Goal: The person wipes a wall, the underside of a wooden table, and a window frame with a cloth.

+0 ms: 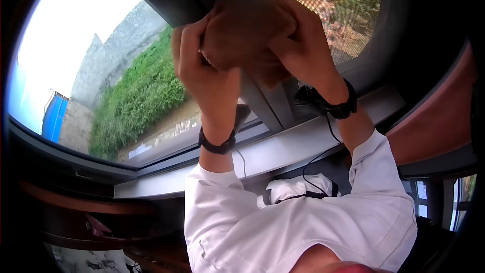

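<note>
Brown, soft-looking bunched cloth (242,35) is raised between both hands in front of the dark window frame (270,106), above the pale, flat sill (288,139). The left hand (209,81) curls its fingers round one side; the right hand (305,50) grips the other, a fold hanging between. Holding it up appears to be the current step; any shift calls for both grips to move together. Contact with the frame is unclear.

The head view, wide and round-edged, looks forward and down from above the shirt (303,225), with left hand (204,68) and right hand (305,45) near, window (144,78) beyond.
</note>
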